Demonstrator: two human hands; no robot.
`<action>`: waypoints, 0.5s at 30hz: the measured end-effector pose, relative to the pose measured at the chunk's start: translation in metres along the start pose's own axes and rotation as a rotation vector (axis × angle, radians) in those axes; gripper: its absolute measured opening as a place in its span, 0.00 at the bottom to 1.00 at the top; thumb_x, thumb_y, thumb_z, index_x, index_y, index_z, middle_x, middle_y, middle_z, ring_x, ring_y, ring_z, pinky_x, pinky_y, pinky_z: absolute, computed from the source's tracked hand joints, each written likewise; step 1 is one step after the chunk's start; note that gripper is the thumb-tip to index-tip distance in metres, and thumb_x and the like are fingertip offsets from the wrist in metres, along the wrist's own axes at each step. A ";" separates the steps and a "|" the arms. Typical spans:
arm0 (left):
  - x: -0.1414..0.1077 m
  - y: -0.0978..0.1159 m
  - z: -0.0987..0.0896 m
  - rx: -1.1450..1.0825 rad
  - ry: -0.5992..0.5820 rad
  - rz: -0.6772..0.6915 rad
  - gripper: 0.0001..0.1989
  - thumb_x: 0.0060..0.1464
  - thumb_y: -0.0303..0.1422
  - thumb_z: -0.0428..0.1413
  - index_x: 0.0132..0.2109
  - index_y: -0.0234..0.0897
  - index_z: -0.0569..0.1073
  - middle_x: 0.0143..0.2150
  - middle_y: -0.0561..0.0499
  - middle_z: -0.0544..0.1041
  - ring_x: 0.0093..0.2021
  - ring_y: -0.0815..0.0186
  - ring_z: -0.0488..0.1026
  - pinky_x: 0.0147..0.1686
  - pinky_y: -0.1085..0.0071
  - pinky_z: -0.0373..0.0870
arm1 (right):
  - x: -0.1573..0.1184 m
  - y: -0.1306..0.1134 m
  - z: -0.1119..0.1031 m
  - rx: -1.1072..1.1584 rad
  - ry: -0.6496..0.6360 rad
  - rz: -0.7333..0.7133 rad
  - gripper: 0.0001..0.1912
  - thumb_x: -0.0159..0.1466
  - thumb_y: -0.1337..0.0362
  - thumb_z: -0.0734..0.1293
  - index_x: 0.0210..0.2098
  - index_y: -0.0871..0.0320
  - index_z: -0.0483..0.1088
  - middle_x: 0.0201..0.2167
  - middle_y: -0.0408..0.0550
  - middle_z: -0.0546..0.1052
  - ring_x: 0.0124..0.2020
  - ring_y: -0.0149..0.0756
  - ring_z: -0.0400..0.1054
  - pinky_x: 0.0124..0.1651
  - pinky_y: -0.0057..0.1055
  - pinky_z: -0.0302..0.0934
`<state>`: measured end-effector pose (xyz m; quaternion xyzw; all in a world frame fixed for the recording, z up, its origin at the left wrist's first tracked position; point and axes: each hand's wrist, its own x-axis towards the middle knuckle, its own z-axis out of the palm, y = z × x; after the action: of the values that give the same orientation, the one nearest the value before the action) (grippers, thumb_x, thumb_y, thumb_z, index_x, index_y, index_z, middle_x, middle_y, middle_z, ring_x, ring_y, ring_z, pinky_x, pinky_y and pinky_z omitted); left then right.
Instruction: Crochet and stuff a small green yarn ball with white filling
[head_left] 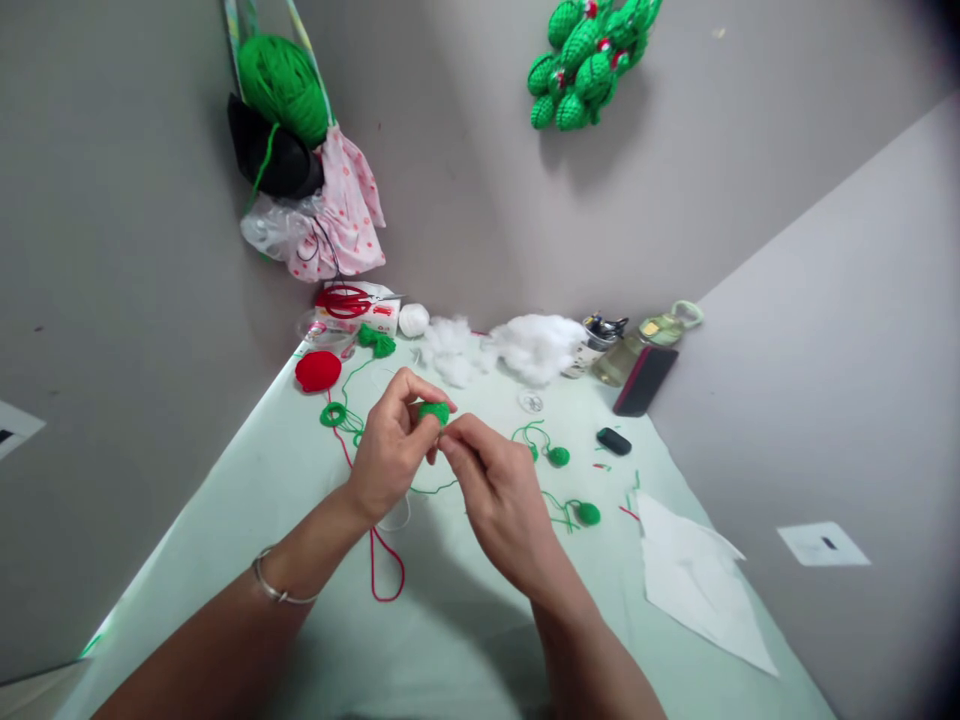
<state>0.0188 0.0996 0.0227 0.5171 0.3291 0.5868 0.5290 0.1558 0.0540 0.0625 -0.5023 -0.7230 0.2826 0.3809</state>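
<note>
Over the middle of the table, my left hand (pixel 394 450) is closed around a small green crocheted piece (pixel 433 411), whose upper side shows between thumb and fingers. My right hand (pixel 499 490) pinches thumb and forefinger together right against the lower edge of that piece. What lies in the pinch is too small to make out. A green yarn strand (pixel 436 490) runs across the table below the hands. To the right of them lie two small green crocheted balls, one farther back (pixel 558 456) and one nearer (pixel 589 514), each with loose yarn tails.
Left of the hands are a red yarn ball (pixel 318 371), a green yarn coil (pixel 333 414) and a red yarn loop (pixel 388 580). White stuffing (pixel 536 348), red-handled scissors (pixel 345 301), a bottle (pixel 619 360) and a phone (pixel 646 381) line the back. White sheets (pixel 694 580) lie right.
</note>
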 end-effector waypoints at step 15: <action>0.001 0.018 -0.008 -0.179 -0.207 -0.185 0.06 0.62 0.32 0.60 0.46 0.38 0.73 0.41 0.52 0.75 0.40 0.69 0.75 0.38 0.73 0.74 | 0.007 0.024 0.006 0.034 0.258 0.015 0.12 0.68 0.61 0.69 0.29 0.54 0.67 0.19 0.36 0.65 0.21 0.27 0.53 0.26 0.28 0.48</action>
<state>0.0066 0.0978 0.0375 0.4930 0.2656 0.5061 0.6560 0.1619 0.0690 0.0420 -0.5334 -0.6592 0.2309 0.4771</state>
